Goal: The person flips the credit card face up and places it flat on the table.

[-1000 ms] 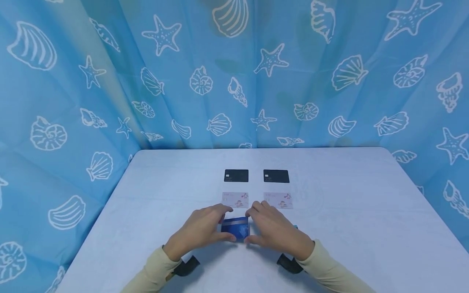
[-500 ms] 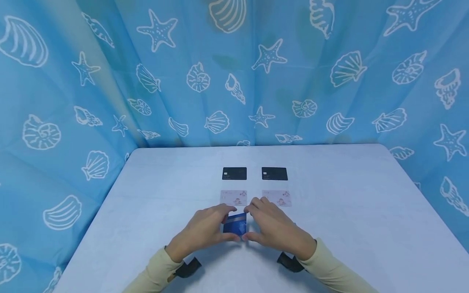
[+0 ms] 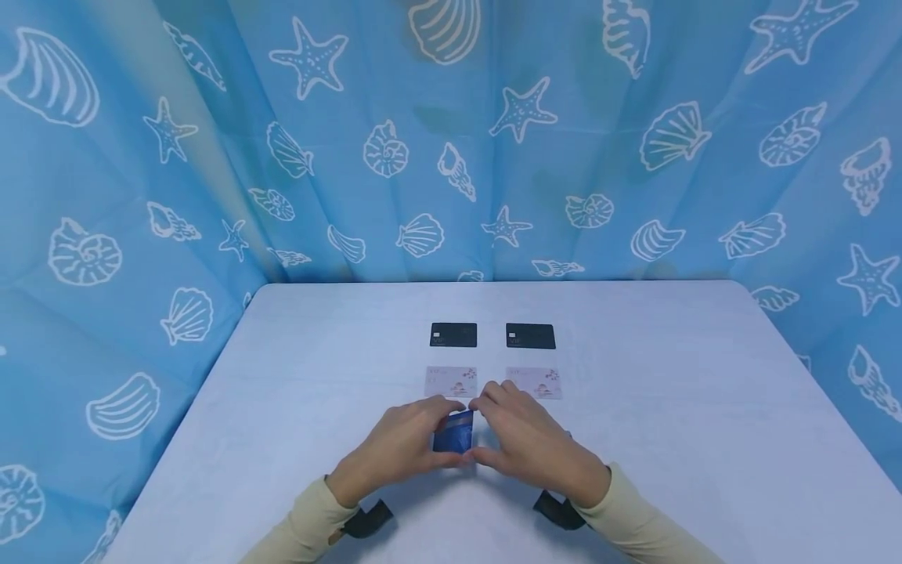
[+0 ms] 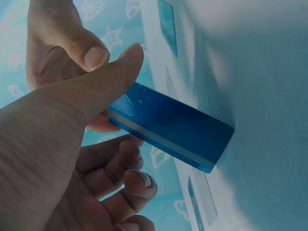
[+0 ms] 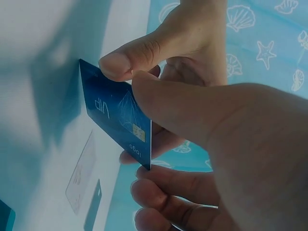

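A blue bank card is tilted up off the table between both hands in the head view. My left hand pinches it by its long edges, thumb on the near edge and fingers at the far one. My right hand grips the card's right end the same way, its thumb meeting the left thumb. The striped back faces the left wrist view. In the right wrist view the front shows "VIP", "logo" and a gold chip. My hands cover the card's right end in the left wrist view.
Two black VIP cards lie side by side farther back on the white table. Two pale pink cards lie before them. A teal card lies past the right hand. A blue shell-print curtain hangs behind.
My left hand has slid right along the card toward the right hand, and the thumbs now meet. The card is tilted more steeply. The right hand has barely moved.
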Demonstrator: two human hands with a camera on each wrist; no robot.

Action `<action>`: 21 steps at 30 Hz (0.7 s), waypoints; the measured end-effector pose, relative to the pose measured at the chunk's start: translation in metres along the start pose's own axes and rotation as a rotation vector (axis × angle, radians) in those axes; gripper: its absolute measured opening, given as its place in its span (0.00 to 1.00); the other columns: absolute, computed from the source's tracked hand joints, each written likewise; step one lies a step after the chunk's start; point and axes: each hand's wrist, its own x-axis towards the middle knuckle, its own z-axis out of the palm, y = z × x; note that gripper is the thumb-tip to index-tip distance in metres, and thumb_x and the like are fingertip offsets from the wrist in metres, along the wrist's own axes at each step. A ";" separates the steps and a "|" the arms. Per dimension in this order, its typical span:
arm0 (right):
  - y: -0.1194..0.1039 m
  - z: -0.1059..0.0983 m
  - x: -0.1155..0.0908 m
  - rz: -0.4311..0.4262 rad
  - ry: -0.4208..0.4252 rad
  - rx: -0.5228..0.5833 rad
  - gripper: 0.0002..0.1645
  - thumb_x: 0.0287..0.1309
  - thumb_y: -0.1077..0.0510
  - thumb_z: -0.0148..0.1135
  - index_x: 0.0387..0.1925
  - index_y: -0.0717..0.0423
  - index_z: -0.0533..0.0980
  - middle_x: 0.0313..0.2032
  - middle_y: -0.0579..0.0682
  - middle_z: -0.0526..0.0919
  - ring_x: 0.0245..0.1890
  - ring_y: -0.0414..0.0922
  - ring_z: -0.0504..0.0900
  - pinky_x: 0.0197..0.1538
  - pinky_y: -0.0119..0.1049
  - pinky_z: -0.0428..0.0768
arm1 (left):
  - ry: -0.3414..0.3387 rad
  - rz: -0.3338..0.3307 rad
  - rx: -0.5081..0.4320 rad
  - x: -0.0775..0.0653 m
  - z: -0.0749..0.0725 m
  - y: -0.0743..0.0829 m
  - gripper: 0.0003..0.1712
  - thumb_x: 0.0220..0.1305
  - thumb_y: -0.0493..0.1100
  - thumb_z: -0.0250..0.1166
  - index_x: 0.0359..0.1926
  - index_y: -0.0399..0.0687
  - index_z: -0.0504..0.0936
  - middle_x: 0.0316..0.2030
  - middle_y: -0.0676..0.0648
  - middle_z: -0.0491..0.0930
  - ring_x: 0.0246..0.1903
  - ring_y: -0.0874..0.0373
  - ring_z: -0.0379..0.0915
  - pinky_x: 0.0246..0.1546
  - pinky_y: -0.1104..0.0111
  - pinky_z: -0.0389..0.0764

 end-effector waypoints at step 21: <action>0.004 0.001 0.002 -0.002 -0.017 0.070 0.52 0.33 0.35 0.80 0.60 0.54 0.74 0.49 0.45 0.77 0.43 0.40 0.68 0.48 0.38 0.76 | 0.039 0.024 -0.021 -0.001 -0.004 -0.004 0.44 0.46 0.72 0.70 0.61 0.57 0.75 0.37 0.57 0.80 0.33 0.67 0.70 0.31 0.78 0.73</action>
